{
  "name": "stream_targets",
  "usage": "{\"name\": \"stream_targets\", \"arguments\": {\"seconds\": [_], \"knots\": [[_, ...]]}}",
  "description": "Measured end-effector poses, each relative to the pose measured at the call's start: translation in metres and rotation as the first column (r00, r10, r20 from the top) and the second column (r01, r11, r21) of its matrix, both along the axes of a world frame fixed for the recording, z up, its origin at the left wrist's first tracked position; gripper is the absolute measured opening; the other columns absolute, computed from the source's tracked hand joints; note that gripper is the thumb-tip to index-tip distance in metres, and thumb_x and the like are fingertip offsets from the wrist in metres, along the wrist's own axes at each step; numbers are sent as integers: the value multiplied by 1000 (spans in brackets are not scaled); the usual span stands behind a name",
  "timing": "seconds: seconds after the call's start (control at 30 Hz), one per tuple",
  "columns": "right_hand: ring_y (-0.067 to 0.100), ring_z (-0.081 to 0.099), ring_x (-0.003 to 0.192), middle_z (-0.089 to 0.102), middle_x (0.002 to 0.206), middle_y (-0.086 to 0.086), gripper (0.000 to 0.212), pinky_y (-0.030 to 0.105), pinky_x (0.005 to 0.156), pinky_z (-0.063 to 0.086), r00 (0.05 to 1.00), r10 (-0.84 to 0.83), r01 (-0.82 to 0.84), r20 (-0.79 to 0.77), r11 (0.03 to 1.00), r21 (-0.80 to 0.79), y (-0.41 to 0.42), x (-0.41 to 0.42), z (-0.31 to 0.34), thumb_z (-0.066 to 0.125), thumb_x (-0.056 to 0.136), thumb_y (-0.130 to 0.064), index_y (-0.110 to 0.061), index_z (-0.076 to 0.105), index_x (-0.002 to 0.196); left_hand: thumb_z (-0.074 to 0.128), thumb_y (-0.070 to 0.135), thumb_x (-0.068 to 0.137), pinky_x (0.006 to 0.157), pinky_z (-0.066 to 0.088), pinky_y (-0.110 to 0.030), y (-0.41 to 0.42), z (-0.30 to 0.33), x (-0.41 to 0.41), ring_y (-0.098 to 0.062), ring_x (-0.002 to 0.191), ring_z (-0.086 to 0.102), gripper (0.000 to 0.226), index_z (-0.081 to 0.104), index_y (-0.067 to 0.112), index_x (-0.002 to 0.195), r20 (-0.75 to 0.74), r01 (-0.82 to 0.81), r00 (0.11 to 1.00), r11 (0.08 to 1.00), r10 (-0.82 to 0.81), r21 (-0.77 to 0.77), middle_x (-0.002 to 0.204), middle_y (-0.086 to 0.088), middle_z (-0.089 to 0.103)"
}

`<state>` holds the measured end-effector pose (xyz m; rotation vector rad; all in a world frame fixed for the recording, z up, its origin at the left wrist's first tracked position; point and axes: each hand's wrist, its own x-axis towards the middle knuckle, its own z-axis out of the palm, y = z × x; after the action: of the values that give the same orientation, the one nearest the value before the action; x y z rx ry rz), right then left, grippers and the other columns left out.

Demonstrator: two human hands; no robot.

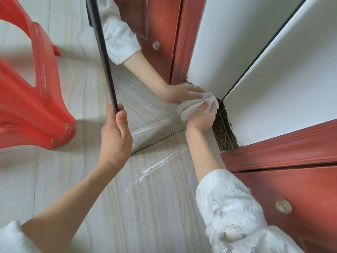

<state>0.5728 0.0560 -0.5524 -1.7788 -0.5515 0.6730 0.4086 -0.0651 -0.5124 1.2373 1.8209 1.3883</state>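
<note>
Mirror (144, 114) standing upright | left hand (114, 136) gripping its left edge | right hand (201, 118) clutching cloth (190, 106), wiping its lower right corner

Two hands (115, 137) (201, 118), one mirror (142, 110), one cloth (193, 105), one red stool (36, 110).

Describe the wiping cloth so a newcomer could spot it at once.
Find the tall dark-framed mirror standing on the pale floor, its left edge gripped by the left hand. At the glass's lower right, near the white wall, the right hand presses a bunched cloth against it. It is a plain crumpled white wad, unlike the patterned sleeve, red stool or red door.
</note>
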Motion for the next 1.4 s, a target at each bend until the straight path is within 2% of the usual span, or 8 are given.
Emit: {"name": "stream_targets", "arguments": {"seconds": [0.23,0.37,0.57,0.73,0.9,1.13,1.33,1.4], "knots": [[26,52,120,55,131,13,37,11,85,35,991,119,-129,-55,963,-236,-33,-18,-79,33,100,-16,-6,47,133,22,27,98,52,33,-8,2,-4,-1,1,49,40,20,36,15,88,-43,-13,999,1000,14,27,58,9,31],[31,59,112,62,119,13,35,40,95,49,948,246,-308,-200,863,-400,-47,-15,-100,40,95,-18,-7,55,125,24,21,100,53,34,-7,2,-5,-2,3,50,40,19,36,14,88,-65,-3,998,1000,4,23,58,8,30],[31,54,113,59,124,14,36,38,96,44,997,-60,64,40,992,-112,-8,27,-35,41,95,-17,-11,54,128,23,23,99,53,34,-7,2,-4,-3,3,49,39,18,35,15,88,-67,-6,998,1000,8,25,59,8,30],[19,53,107,56,127,8,36,21,89,39,997,-76,74,13,991,107,32,42,16,38,97,-17,-18,53,129,21,30,99,50,33,-7,3,-4,-3,2,48,40,23,36,16,88,-49,-8,999,1000,9,25,59,8,31],[24,55,110,53,128,12,38,22,84,39,996,-4,7,88,999,-39,30,39,-10,35,100,-24,-19,49,134,15,49,85,52,34,-7,3,-1,0,3,47,36,36,34,19,83,-42,-23,999,997,26,70,58,7,27],[32,57,113,59,123,16,33,41,98,47,987,81,-109,-136,971,-213,-8,15,-61,36,99,-16,-6,54,124,15,46,85,51,33,-7,5,-5,-1,4,49,37,39,34,12,87,-61,-29,998,996,34,85,60,8,28],[24,60,76,59,94,7,32,25,54,49,955,120,-232,-271,872,-431,-9,44,-58,43,95,-10,-4,54,125,14,46,86,52,33,-6,4,-6,-1,6,50,38,36,34,17,84,-75,-21,997,996,28,92,60,8,28],[25,63,84,66,100,8,31,26,66,50,989,30,-81,-146,932,-352,-5,60,-42,47,95,-20,-7,58,120,13,52,85,52,33,-6,5,-7,0,5,49,39,38,35,21,84,-73,-22,997,996,29,92,60,8,28]]}}
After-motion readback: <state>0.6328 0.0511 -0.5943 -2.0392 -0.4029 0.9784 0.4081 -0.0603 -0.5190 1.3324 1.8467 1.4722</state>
